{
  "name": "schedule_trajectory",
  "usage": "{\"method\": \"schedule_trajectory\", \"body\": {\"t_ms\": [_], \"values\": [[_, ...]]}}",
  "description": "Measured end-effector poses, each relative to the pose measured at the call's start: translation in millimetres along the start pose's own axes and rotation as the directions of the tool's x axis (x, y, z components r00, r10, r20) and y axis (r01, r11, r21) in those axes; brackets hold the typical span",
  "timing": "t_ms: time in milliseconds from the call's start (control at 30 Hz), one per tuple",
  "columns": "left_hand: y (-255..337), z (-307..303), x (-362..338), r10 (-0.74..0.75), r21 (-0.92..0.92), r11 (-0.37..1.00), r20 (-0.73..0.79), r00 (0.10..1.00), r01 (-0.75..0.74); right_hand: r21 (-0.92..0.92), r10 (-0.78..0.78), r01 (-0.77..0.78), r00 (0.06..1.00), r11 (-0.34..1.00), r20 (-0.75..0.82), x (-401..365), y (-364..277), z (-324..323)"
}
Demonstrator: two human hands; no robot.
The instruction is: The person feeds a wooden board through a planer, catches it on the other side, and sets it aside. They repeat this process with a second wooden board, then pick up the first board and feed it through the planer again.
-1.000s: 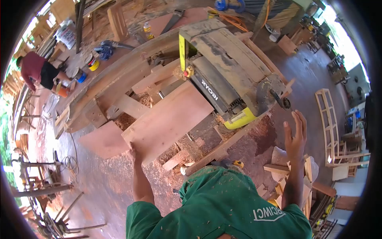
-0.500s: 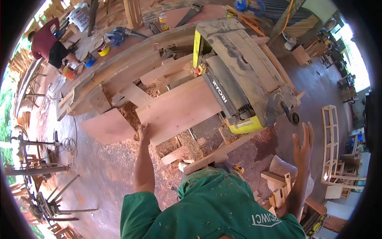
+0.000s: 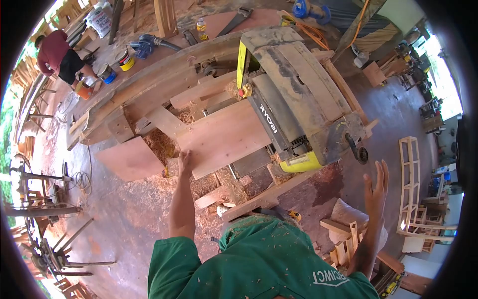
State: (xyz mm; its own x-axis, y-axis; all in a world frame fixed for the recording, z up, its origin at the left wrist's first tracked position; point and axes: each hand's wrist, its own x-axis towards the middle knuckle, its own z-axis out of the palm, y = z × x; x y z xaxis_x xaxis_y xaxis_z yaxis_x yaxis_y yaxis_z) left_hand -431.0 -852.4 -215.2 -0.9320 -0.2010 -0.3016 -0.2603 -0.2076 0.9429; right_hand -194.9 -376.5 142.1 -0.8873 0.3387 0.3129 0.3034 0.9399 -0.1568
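A wide, pale reddish wooden board (image 3: 226,137) lies with its far end under the front of a Ryobi thickness planer (image 3: 294,89). My left hand (image 3: 184,162) grips the board's near-left end at its corner, its fingertips partly hidden. To the right of the planer, my right hand (image 3: 376,187) is raised and open, with fingers extended and nothing in it. It is apart from the planer's crank handle (image 3: 361,155), which sits just above and left of it. The board's far part is hidden inside the planer.
Another wide board (image 3: 130,158) lies left of the planer's timber frame (image 3: 164,94). Wood shavings (image 3: 144,199) cover the floor. A person (image 3: 60,57) bends at the upper left near paint cans (image 3: 124,60). A handsaw (image 3: 236,21) lies at the back; a wooden frame (image 3: 409,184) stands right.
The board has slid farther into the planer, with my left hand moving along at its end. My right hand stays raised and open. The whole view has shifted slightly.
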Motion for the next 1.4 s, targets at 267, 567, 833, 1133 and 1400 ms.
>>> {"method": "schedule_trajectory", "body": {"t_ms": [267, 567, 833, 1133, 1400], "values": [[2, 22, 5, -0.115, 0.12, 0.986, 0.011, 0.993, 0.113, -0.054, 0.115, -0.115, 0.993, 0.992, -0.002, -26, 18, -15], [-17, 46, 14, -0.06, 0.125, 0.991, 0.043, 0.997, 0.054, -0.064, 0.148, -0.149, 0.989, 0.987, -0.017, -52, 41, -20], [-36, 65, 24, -0.053, -0.065, 0.996, 0.147, 0.988, 0.063, -0.047, 0.188, -0.187, 0.982, 0.981, 0.004, -57, 50, -17], [-34, 83, 17, -0.235, 0.14, 0.968, 0.204, 0.95, 0.21, -0.033, 0.204, -0.203, 0.979, 0.979, 0.007, -58, 47, -18], [-62, 14, -45, -0.295, 0.139, 0.95, 0.092, 0.951, 0.281, -0.006, 0.291, -0.291, 0.956, 0.957, 0.038, -81, 82, 8]]}}
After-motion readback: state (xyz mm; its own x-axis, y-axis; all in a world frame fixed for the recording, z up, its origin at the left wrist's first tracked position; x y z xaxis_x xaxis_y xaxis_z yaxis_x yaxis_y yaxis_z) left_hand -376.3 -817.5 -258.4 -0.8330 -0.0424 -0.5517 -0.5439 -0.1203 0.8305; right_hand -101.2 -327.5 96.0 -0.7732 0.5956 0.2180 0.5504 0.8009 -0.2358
